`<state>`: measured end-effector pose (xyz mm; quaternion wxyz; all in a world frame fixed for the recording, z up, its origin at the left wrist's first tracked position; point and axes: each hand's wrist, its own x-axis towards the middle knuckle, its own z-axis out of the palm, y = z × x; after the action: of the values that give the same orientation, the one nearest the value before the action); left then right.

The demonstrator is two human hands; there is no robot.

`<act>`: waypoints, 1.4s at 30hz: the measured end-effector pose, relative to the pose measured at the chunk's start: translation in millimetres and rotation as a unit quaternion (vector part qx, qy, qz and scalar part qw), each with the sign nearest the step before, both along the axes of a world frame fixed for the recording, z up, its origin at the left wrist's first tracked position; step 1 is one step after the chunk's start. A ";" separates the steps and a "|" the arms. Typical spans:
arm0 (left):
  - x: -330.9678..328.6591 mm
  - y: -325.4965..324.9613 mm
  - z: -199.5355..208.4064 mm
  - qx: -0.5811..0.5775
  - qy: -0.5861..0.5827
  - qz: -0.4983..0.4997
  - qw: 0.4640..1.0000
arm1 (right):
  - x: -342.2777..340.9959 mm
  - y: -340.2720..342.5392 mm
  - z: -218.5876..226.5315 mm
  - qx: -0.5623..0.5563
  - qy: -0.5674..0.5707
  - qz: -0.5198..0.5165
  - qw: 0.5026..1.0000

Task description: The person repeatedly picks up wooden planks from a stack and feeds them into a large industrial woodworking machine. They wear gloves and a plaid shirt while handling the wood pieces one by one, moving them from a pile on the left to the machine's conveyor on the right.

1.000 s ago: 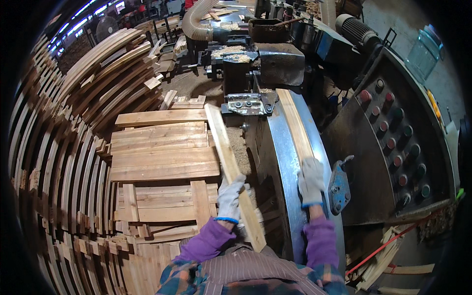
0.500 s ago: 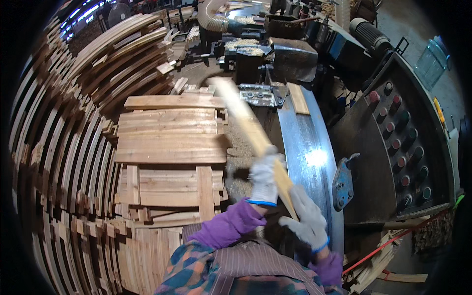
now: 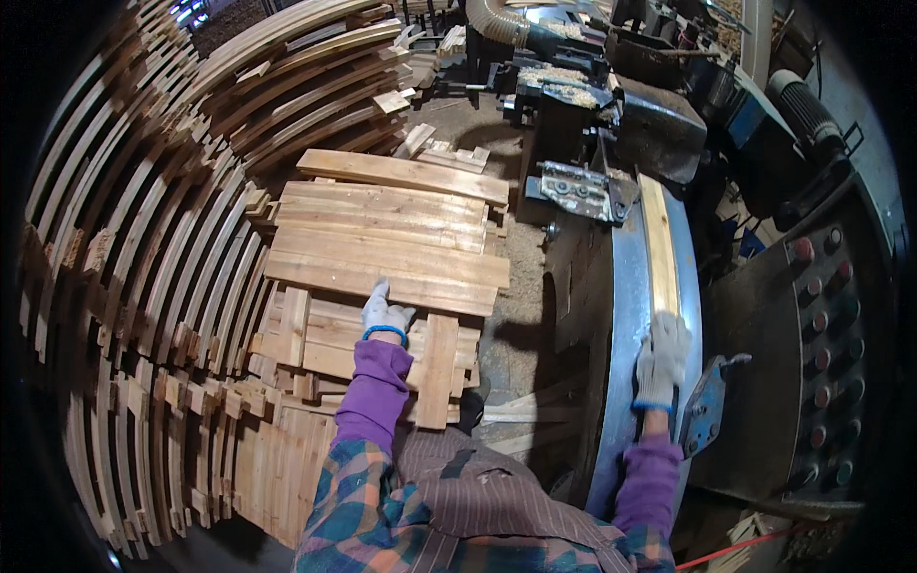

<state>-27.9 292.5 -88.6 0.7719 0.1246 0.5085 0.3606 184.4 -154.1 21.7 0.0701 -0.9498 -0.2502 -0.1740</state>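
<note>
Your left hand (image 3: 387, 313) is at the board (image 3: 382, 277), forefinger and thumb spread, while your right hand (image 3: 662, 363), fingers together, covers the strip (image 3: 661, 248)

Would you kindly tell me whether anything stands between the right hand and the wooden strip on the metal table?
Nothing visible does: the gloved right hand lies on the near end of the wooden strip on the metal table. The blue bracket stands to the right, beside the wrist.

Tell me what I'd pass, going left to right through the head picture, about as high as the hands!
Stacked wooden slats, gloved left hand, gloved right hand, blue metal bracket, red buttons.
</note>
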 end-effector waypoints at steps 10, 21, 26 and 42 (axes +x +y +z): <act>-16.8 -103.7 144.5 0.236 -0.116 -0.030 0.964 | 45.9 72.1 69.1 0.254 0.166 0.121 0.945; 69.7 -327.3 109.9 0.093 -0.261 -0.359 0.891 | -227.2 -73.2 93.2 0.164 0.213 0.077 0.960; 80.8 -296.6 87.8 -0.040 -0.279 -0.403 0.871 | -194.5 -66.6 55.7 0.060 0.114 -0.104 0.986; 113.0 -263.3 146.6 0.048 -0.340 -0.234 0.910 | -60.2 10.5 103.2 0.257 0.280 0.180 0.907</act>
<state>85.1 29.2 57.9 0.9534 0.1465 0.1540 0.2143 124.1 -143.6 124.9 0.4092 -0.8476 -0.3332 0.0568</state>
